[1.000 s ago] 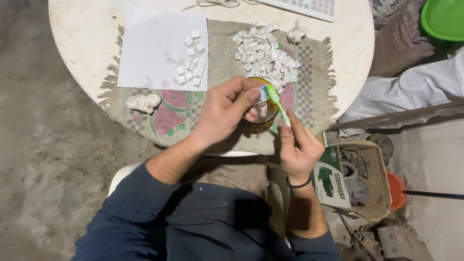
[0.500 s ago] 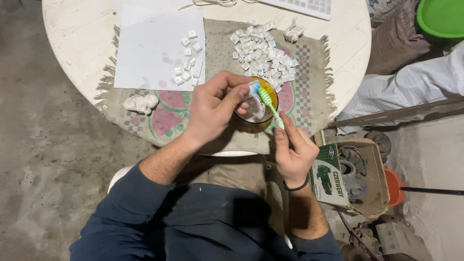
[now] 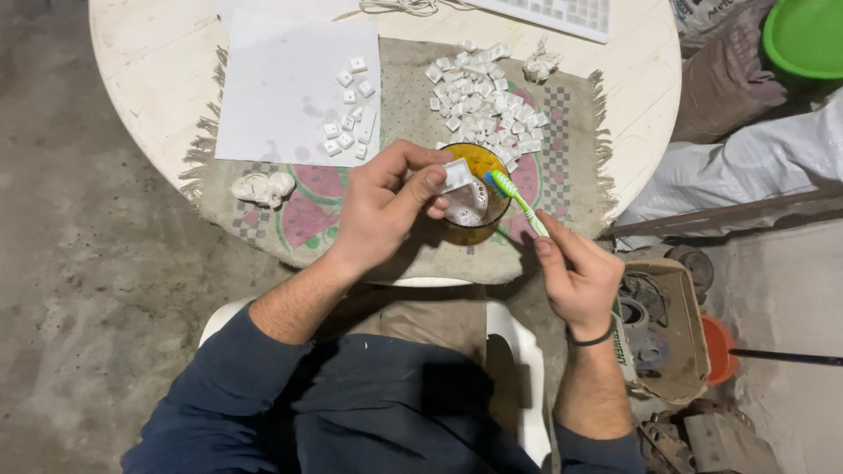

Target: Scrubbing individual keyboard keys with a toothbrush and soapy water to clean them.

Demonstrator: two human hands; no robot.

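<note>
Both hands closed: left hand (image 3: 386,206) pinches white key (image 3: 456,175) (over bowl (image 3: 488,163)), right hand (image 3: 580,276) grips toothbrush (image 3: 516,200).

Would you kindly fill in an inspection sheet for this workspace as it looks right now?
Surface: round white table with a fringed patterned mat.
Job's things: white key cap pinched in the left hand; green toothbrush in the right hand, bristles at the amber bowl.
Clutter: pile of key caps; more on white paper; two crumpled wads.
Grippers: both hands gripping.
Cables: pale cord at the far edge.
Surroundings: concrete floor, white chair, cardboard box, green basin.
</note>
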